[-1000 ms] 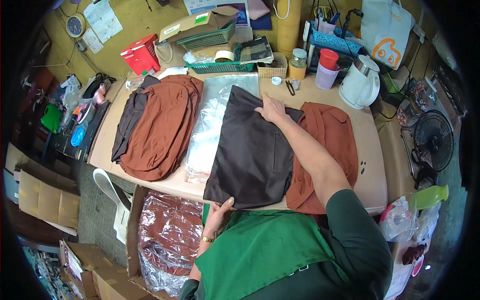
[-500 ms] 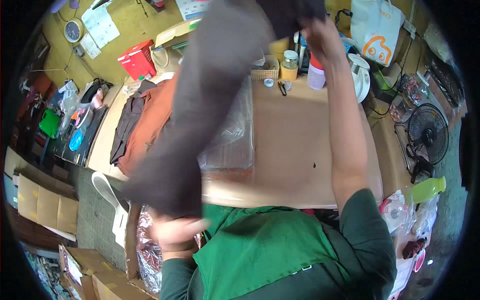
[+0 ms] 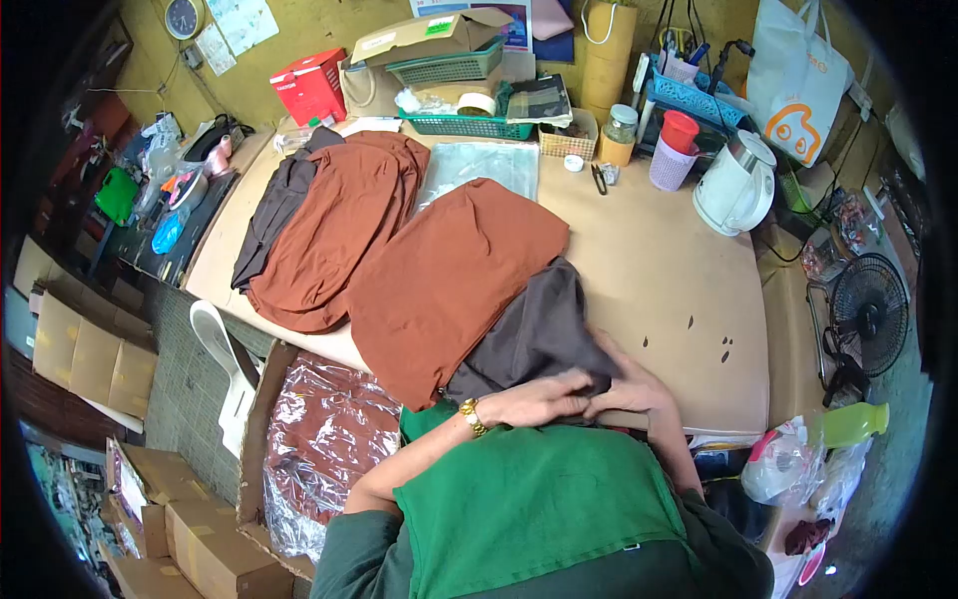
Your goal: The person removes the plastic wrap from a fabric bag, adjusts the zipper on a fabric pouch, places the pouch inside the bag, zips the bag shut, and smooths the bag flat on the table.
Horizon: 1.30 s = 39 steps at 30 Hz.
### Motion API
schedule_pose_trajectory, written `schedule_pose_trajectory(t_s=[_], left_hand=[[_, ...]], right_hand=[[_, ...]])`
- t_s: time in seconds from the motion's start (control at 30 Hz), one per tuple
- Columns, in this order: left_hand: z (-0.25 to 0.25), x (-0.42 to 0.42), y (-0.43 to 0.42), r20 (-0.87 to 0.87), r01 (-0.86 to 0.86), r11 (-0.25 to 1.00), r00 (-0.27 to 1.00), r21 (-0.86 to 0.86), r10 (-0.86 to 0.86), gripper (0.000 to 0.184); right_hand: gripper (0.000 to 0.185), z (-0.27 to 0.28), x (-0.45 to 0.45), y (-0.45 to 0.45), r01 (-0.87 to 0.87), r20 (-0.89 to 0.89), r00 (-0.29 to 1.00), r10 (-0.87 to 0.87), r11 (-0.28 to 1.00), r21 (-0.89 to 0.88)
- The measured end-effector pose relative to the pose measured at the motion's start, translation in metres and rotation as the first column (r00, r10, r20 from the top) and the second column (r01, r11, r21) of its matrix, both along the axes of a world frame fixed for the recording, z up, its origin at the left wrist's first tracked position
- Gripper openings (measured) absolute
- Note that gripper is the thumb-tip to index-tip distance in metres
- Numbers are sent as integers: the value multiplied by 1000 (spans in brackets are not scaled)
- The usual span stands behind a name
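I think the step is arranging the dark cloth (image 3: pixel 534 329), at six o'clock on the table (image 3: pixel 659 260); left hand (image 3: pixel 537 399) and right hand (image 3: pixel 635 387) meet at its five o'clock end (whether fingers grip, I cannot tell), and next move calls for sure hold

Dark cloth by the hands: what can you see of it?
The dark cloth is blackish brown and looks like soft fabric. It lies wrinkled at the front edge of the table, its right end bunched where the left hand and right hand touch it. Rust-coloured cloth borders it on the left; I can't tell if they're joined.
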<state>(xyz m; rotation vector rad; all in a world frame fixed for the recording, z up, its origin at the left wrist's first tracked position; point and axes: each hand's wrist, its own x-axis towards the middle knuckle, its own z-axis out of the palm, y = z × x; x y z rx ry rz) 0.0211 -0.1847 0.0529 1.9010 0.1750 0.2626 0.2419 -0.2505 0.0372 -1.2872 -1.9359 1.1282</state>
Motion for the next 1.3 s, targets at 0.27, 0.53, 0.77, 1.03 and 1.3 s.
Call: schedule_pose_trajectory(t_s=[0.27,0.53,0.77,1.03,1.3], left_hand=[[9,-48,55,35,-551,506,698,664,715,29],[-30,-54,68,-137,-378,368,515,850,846,30],[-27,-44,71,-114,-248,293,551,923,826,18],[-3,-59,81,-86,-386,367,581,847,809,13],[-25,-63,88,-135,-428,460,601,778,788,16]], right_hand=[[33,-17,-36,-6,378,124,898,-422,885,271],[27,13,-38,2,529,475,742,-473,848,18],[27,76,-69,19,324,-197,893,-405,882,-343],[22,64,-68,18,313,-339,860,-382,919,-242],[29,39,-46,6,157,137,978,-155,988,-6]])
